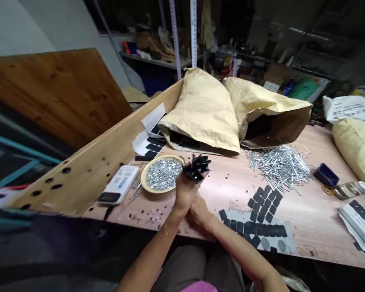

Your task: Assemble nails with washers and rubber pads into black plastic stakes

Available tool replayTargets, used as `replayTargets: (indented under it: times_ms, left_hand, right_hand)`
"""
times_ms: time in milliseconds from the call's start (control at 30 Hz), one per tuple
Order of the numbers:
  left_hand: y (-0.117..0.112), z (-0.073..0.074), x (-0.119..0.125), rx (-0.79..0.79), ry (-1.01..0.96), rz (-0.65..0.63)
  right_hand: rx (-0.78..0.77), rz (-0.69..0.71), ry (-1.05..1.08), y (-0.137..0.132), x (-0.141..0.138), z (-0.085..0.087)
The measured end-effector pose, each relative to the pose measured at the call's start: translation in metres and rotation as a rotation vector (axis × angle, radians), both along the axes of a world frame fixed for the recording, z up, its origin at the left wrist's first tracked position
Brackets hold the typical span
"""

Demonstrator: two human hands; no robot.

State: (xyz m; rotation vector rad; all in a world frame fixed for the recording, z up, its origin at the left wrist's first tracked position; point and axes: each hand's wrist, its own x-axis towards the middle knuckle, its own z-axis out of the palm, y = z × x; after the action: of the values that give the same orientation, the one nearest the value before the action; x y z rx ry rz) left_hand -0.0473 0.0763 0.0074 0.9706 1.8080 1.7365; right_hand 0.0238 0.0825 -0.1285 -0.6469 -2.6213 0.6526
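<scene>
My left hand (184, 191) is closed around a bunch of black plastic parts (197, 168), whose finned ends stick up above the fingers. Just below it, my right hand (200, 210) is pressed close against the left one; its fingers are hidden, so what it holds cannot be made out. Left of the hands sits a round yellow bowl (143, 183) filled with small silver metal pieces (162, 173). Both hands are over the front part of the pinkish work table (219, 190).
Two large paper sacks (205, 109) (267, 105) lie with mouths towards me. Thin metal rods (281, 166) are heaped at right, near a dark blue box (326, 175) and a jar (351, 190). Black pads (263, 229) lie in front. A white device (120, 184) rests by the wooden side board (88, 162).
</scene>
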Motion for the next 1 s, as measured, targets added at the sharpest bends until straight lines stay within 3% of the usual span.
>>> replayTargets:
  times_ms: [167, 300, 400, 467, 567, 633, 733, 900, 1000]
  left_hand:
    - [0.0, -0.004, -0.003, -0.034, 0.002, 0.024]
    - [0.002, -0.012, 0.002, -0.049, -0.053, 0.023]
    - [0.004, -0.016, 0.007, -0.056, -0.112, -0.026]
    - [0.006, -0.019, 0.01, -0.047, -0.145, -0.035]
    - [0.008, -0.023, 0.019, -0.073, -0.203, -0.062]
    - [0.009, -0.025, 0.03, -0.152, -0.263, -0.16]
    - [0.009, -0.028, 0.05, -0.247, -0.354, -0.355]
    - [0.015, -0.027, 0.07, -0.217, -0.521, -0.538]
    - [0.018, -0.024, 0.072, -0.23, -0.542, -0.572]
  right_hand:
    - [0.076, 0.037, -0.076, 0.003, 0.03, -0.001]
    - [0.1, 0.045, -0.021, 0.013, 0.065, 0.016]
    - [0.129, -0.029, 0.048, 0.029, 0.092, 0.034]
    - [0.128, -0.18, 0.046, 0.047, 0.114, 0.046]
    - [0.115, -0.609, -0.171, 0.082, 0.157, 0.063]
    - [0.115, -0.938, -0.454, 0.105, 0.187, 0.071]
    - [0.101, -1.131, -0.624, 0.131, 0.219, 0.076]
    - [0.069, -1.071, -0.743, 0.145, 0.229, 0.073]
    - [0.075, -0.987, -0.779, 0.147, 0.224, 0.073]
